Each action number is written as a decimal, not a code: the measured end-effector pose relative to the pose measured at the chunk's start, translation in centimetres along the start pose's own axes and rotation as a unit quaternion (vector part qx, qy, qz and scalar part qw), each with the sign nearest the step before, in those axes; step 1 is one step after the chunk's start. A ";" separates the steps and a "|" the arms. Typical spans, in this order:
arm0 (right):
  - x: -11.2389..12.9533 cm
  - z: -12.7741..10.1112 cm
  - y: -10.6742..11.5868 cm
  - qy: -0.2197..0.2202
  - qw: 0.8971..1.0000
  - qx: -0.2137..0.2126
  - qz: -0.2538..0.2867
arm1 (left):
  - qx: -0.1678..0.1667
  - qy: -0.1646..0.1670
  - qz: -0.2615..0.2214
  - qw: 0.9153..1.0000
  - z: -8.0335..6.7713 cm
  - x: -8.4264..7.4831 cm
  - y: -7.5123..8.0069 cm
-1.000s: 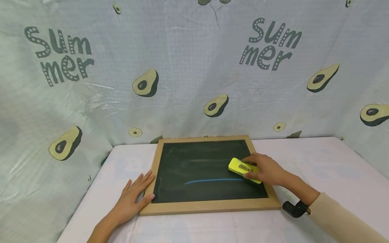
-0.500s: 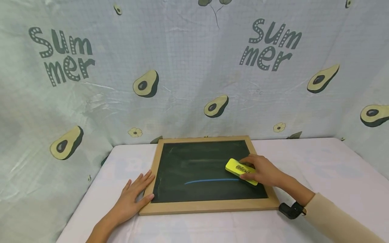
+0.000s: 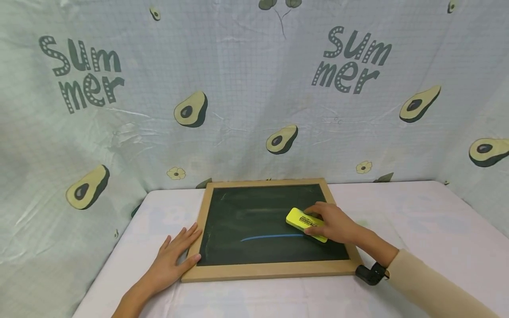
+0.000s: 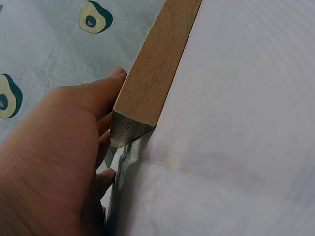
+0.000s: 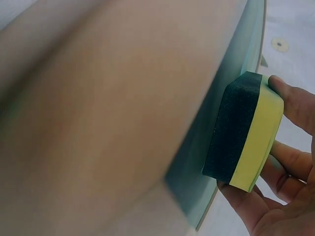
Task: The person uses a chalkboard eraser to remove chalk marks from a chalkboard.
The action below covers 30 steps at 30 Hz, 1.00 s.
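Note:
A small wood-framed chalkboard (image 3: 254, 207) lies on the table. My right hand (image 3: 334, 223) pinches a yellow board eraser (image 3: 301, 219) between thumb and fingers. In the right wrist view the dark felt side of the eraser (image 5: 236, 128) faces the board. A blue chalk line (image 3: 270, 236) crosses the lower part of the board, its right end meeting the eraser. On the left, my left hand (image 3: 172, 260) rests with fingers spread against the frame's left edge. The left wrist view has the left hand (image 4: 64, 137) beside the corner of the wooden frame (image 4: 152, 69).
A white cloth covers the table (image 3: 254, 298). Behind it hangs a pale curtain (image 3: 238, 66) printed with avocados and lettering. Faint smudges show on the board's upper half. The right wrist wears a black strapped device (image 3: 371, 274).
My right hand has slid the eraser leftward over the board, and the visible blue line has become shorter at its right end. The left hand stays put.

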State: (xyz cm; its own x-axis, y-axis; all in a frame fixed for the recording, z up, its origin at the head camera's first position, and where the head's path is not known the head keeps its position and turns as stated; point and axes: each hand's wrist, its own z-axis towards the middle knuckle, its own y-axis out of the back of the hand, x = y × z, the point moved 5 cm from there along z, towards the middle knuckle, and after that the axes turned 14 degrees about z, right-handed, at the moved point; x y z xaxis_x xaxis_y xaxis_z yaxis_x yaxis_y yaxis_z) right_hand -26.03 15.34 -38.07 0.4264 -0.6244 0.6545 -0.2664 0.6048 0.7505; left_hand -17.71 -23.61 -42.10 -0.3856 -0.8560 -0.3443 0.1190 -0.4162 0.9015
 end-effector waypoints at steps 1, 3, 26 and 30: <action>0.1 0.1 -0.1 0.001 1.000 0.000 -0.002 | 0.000 0.000 0.000 1.000 0.0 0.0 0.0; 0.4 0.3 -0.5 0.003 1.000 0.002 -0.009 | 0.001 0.001 0.000 1.000 -0.1 0.1 -0.1; 5.9 4.7 -5.5 0.027 0.999 0.042 -0.008 | 0.000 -0.001 0.003 1.000 0.1 0.4 -0.3; 7.2 5.7 -6.6 0.033 0.998 0.052 -0.013 | -0.002 -0.003 0.002 1.000 0.1 0.4 -0.3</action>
State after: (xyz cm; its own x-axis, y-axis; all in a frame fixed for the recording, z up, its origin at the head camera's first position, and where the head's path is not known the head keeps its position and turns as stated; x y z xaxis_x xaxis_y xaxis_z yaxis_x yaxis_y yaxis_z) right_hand -26.14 4.07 -37.78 0.4899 -0.6036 0.6290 -0.3409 0.5315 0.7755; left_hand -18.02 -23.79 -42.47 -0.3907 -0.8558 -0.3391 0.1247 -0.4142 0.9016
